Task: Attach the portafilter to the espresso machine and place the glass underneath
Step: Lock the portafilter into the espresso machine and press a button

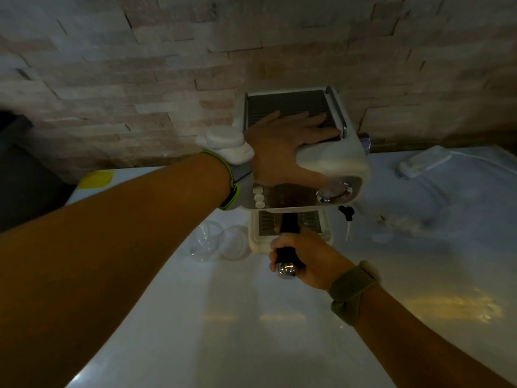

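A white espresso machine (pixel 340 163) stands against the stone wall at the back of the white counter. My left hand (pixel 282 144) lies flat on its top, fingers spread over the metal grate. My right hand (pixel 305 256) is closed around the black handle of the portafilter (pixel 288 225), which points toward me from under the machine's front. The portafilter's head is hidden beneath the machine's body, above the drip tray (pixel 313 222). A clear glass (pixel 207 242) lies on its side on the counter just left of the drip tray.
A second clear, rounded glass piece (pixel 237 245) rests beside the glass. The steam wand (pixel 347 222) hangs at the machine's right side. A white power strip (pixel 422 162) lies at the back right. A yellow object (pixel 96 177) sits at the counter's far left edge.
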A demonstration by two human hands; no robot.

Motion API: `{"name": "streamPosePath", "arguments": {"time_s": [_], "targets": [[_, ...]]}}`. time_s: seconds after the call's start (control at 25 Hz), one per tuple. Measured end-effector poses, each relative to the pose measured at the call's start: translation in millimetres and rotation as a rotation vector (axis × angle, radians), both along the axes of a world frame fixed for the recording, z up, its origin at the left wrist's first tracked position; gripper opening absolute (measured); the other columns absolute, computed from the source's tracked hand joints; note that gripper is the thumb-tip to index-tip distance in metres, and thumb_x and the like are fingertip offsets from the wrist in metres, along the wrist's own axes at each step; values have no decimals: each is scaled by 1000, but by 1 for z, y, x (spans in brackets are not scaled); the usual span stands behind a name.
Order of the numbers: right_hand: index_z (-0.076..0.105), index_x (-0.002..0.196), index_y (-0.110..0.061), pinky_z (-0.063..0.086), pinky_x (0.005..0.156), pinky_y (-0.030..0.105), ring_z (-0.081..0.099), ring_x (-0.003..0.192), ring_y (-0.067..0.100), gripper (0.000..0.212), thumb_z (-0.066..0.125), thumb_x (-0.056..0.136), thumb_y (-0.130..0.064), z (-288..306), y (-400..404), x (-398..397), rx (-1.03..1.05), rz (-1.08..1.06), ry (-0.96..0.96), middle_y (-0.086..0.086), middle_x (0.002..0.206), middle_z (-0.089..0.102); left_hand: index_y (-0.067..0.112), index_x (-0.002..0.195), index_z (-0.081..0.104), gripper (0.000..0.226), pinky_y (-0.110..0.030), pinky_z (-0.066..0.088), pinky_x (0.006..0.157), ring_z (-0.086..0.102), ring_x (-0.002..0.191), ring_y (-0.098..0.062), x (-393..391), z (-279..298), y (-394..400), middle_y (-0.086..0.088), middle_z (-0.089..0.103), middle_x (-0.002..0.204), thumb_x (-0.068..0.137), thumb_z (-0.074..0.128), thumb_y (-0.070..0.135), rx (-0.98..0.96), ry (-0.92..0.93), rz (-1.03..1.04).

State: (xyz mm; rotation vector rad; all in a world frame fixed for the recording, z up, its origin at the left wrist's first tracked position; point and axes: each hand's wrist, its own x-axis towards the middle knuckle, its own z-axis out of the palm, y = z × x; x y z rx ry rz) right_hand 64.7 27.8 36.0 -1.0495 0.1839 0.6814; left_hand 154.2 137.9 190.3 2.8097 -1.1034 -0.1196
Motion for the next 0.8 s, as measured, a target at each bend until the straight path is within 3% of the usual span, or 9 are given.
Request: {"name": "streamPosePath", "arguments": {"time_s": [0.16, 0.32, 0.64, 0.8], "targets": [[54, 94, -11, 57, 58, 36, 64, 60, 18, 20, 59, 83, 4, 0, -19, 4, 19, 88, 21, 5, 65, 64, 38, 150, 17, 87, -41, -8, 115, 2, 148, -16, 2, -2, 0, 4, 7, 163, 79, 59, 64, 2, -11, -8], [54, 95, -11, 58, 58, 35, 64, 61, 18, 20, 58, 84, 5, 0, -22, 4, 16, 112, 21, 6, 66, 64, 38, 150, 17, 86, -45, -6, 116, 3, 149, -17, 1, -1, 0, 5, 8, 163, 79, 56, 66, 6, -26, -7], [56, 90, -9, 57, 58, 34, 61, 61, 18, 8, 56, 86, -1, 13, -13, -5, -51, 19, 29, 8, 70, 59, 35, 152, 10, 81, -45, -6, 117, 1, 149, -19, 0, 0, -1, 3, 4, 163, 86, 45, 66, 25, 23, 2], [56, 102, -5, 56, 57, 31, 60, 60, 18, 12, 56, 91, -7, 26, -10, -16, -34, -63, 85, 9, 72, 58, 31, 152, 15, 77, -41, -1, 118, 7, 148, -18, -11, 3, -1, 3, 11, 162, 88, 48, 61, -39, 1, 33]]}}
